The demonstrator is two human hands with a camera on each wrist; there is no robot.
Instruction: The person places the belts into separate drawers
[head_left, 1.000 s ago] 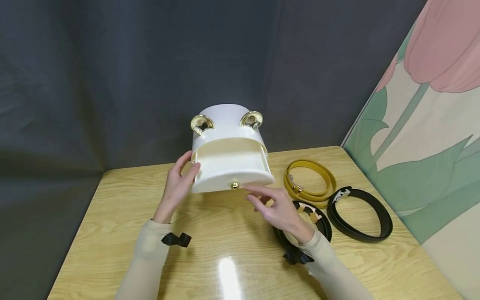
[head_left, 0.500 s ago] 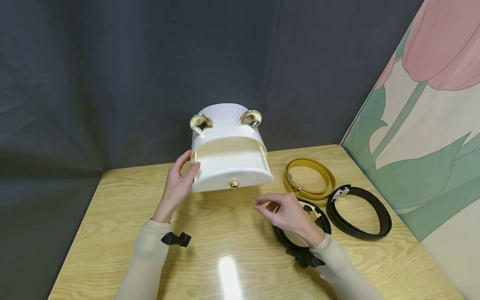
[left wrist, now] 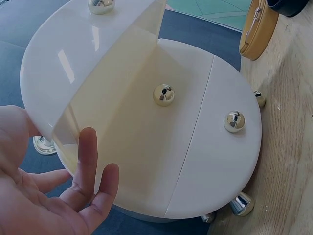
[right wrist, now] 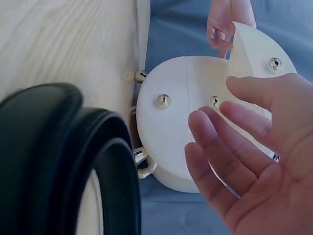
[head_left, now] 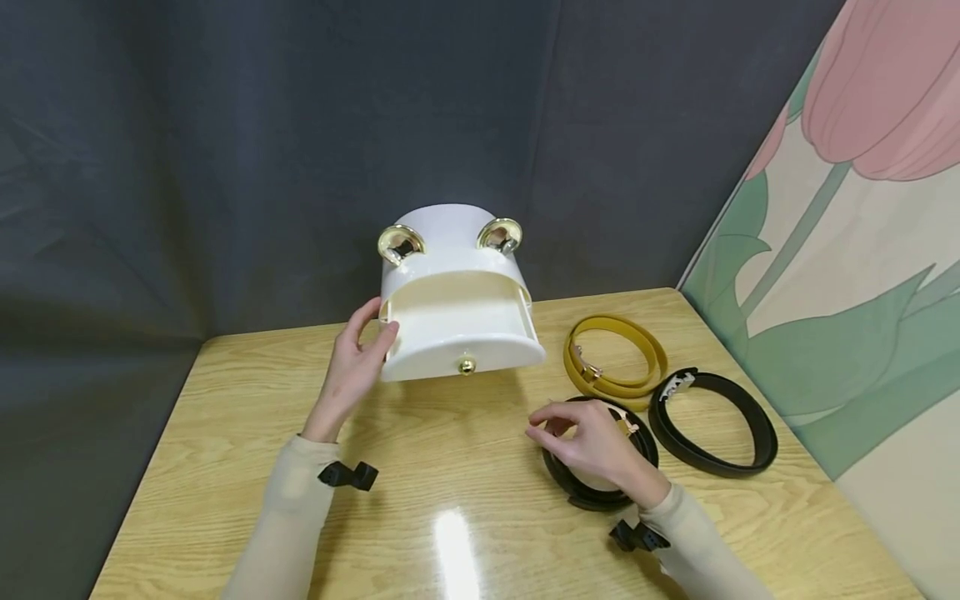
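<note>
A white rounded drawer box (head_left: 450,242) with gold ornaments on its top stands tilted toward me in the head view. Its upper drawer (head_left: 420,360), with a gold knob (head_left: 467,366), is pulled out. Two closed drawers below it show in the left wrist view, each with a gold knob. My left hand (head_left: 352,362) is at the box's left side, thumb on the drawer's edge and fingers spread along the side. My right hand (head_left: 588,442), fingers loosely bent and holding nothing, overlaps a coiled black belt (head_left: 592,501) in the head view, apart from the drawer.
A coiled yellow belt (head_left: 652,343) and another black belt (head_left: 759,421) lie to the right on the wooden table (head_left: 420,467). A dark curtain (head_left: 300,150) hangs behind the box. A tulip-patterned wall (head_left: 847,333) borders the table's right side.
My right hand has left the drawer's front and moved right and toward me, over the nearer black belt. The drawer stays out and my left hand stays at the box's side.
</note>
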